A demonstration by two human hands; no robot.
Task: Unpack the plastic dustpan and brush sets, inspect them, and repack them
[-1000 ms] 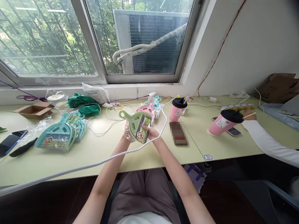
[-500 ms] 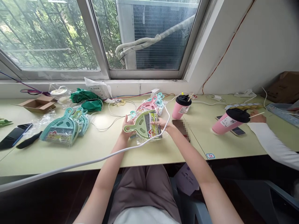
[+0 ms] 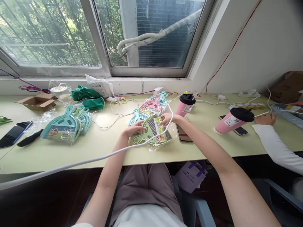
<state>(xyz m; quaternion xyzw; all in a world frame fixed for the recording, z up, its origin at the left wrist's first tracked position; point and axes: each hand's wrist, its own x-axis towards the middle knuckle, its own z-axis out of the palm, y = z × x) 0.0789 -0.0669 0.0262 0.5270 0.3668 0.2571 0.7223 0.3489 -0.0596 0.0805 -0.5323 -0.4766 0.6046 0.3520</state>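
Observation:
A green dustpan-and-brush set (image 3: 145,136) in clear plastic lies tilted before me at the table's front, its handle pointing left. My left hand (image 3: 135,128) reaches over its handle side, fingers closed at the edge of the pan. On the far right edge, by the printed label, my right hand (image 3: 167,119) has its fingers bent around the wrapper. Just behind it are a turquoise dustpan set (image 3: 137,116), partly covered by my left hand, and a pink dustpan set (image 3: 153,104). A white cable crosses in front of the green set.
More wrapped dustpan sets (image 3: 62,126) lie left, near a black-handled object (image 3: 29,138) and an open cardboard box (image 3: 39,101). Pink cups (image 3: 183,108) stand to the right, with a phone (image 3: 184,134) beside my right forearm. A co-worker's hand (image 3: 265,119) rests at far right.
The green dustpan set has turned and come down toward the table, its handle lower. My left hand has shifted from under the handle to over its upper side.

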